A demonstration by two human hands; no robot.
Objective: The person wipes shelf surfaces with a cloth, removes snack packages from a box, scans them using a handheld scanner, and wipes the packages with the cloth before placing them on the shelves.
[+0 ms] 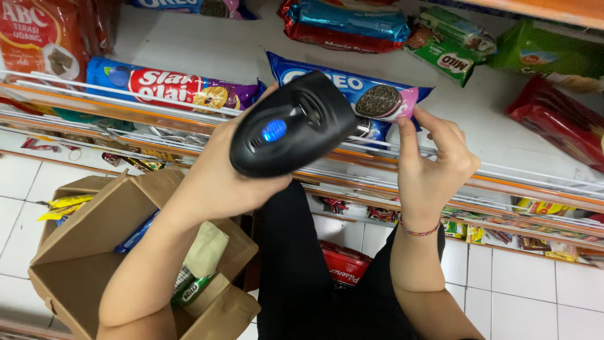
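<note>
Over the white shelf (189,50) edge: left hand (217,179) has fingers clamped on a black handheld barcode scanner (292,126), blue light lit. Right hand (434,167) has fingers clamped on the right end of a blue sandwich-cookie pack (371,94), lying on the shelf just behind the scanner. Open cardboard box (82,264) near left on the floor.

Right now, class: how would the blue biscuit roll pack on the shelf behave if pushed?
The blue biscuit pack is a long tube shape, so it may roll sideways. Its glossy wrapper probably feels slippery. The right hand pinches its end, suggesting it's light; the biscuits are likely fragile.
</note>
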